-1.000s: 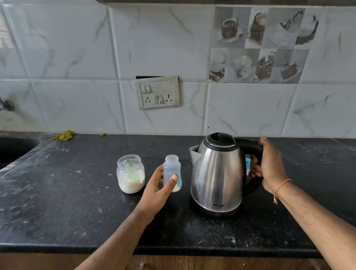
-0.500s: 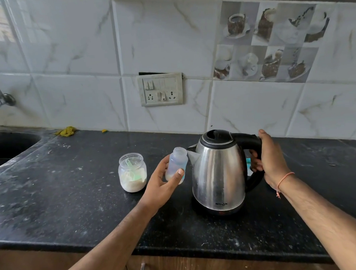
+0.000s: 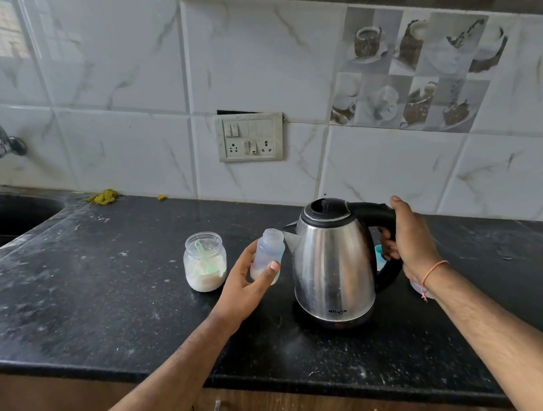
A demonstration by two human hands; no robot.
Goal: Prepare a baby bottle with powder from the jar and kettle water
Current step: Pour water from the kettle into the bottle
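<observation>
— So what's changed in the last second?

— I've lifted the bottle (image 3: pixel 267 257) off the table (image 3: pixel 111 310) and tipped its open mouth up to the kettle (image 3: pixel 332 265) spout. A second ago it stood upright between the jar (image 3: pixel 205 261) and the kettle. The kettle has risen a little too, though I can't tell whether its base is clear of the table.

— And your grip?

— My left hand (image 3: pixel 246 289) is wrapped round the bottle's lower half, thumb across the front. My right hand (image 3: pixel 407 236) is closed round the black kettle handle.

— Meaning?

— I judge the powder step is done and pouring comes next.

— How does the bottle look?

— Clear plastic, uncapped, tilted towards the spout, a pale layer of powder at the bottom. The jar sits just left of it, lid off, a green scoop resting in its powder.
</observation>
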